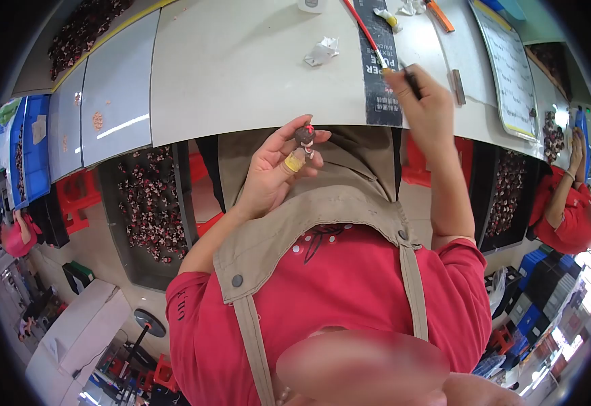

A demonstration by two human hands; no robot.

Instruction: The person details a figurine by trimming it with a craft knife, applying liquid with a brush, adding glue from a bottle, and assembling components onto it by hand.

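Note:
My left hand (268, 169) is closed around a small figurine (305, 139) with brown hair, a red bow and a pale body. Yellow tape wraps its thumb. Over the worktable, my right hand (430, 105) grips a slim black-handled tool (412, 82); I cannot tell what kind. A long red stick (364, 28), like a brush handle, slants down to the fingertips of that hand. Beneath it lies a dark printed strip (382, 101) on the white table (241, 74).
Crumpled white paper (322, 51), an orange cutter (439, 15), a small metal bar (458, 86) and a written sheet (505, 74) lie on the table. Bins of figurines (150, 210) flank my lap. A person in red (566, 210) works at the right.

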